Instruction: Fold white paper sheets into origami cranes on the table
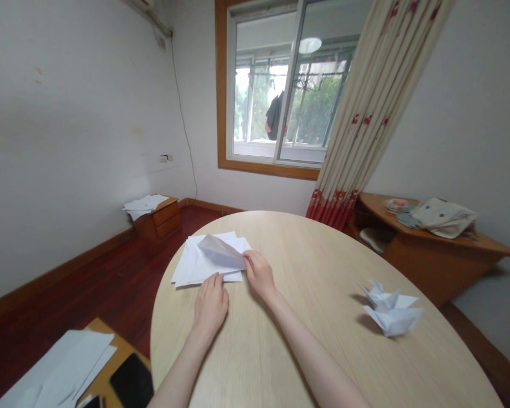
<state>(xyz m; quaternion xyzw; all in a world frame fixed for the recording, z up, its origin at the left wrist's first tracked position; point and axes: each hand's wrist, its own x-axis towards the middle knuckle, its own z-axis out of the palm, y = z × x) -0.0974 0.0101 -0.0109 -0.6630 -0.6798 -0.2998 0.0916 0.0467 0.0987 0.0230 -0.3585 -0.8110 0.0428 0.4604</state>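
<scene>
A stack of white paper sheets [187, 263] lies on the left part of the round wooden table [306, 266]. My right hand [260, 273] pinches the right edge of a top sheet of paper [221, 249], whose far part is lifted into a raised fold. My left hand [212, 303] rests at the near edge of the stack, fingers stretched out on the paper and holding nothing. On the right side of the table stand folded white paper figures [393, 314], close together; they look like origami birds.
Lower left, a wooden surface carries more white sheets [63, 362] and a dark phone-like slab [131, 381]. A small drawer cabinet [166, 218] with papers stands by the wall. At right, a wooden desk [429, 260] holds a cloth bag [444, 216]. A curtain [374, 113] hangs beside the window.
</scene>
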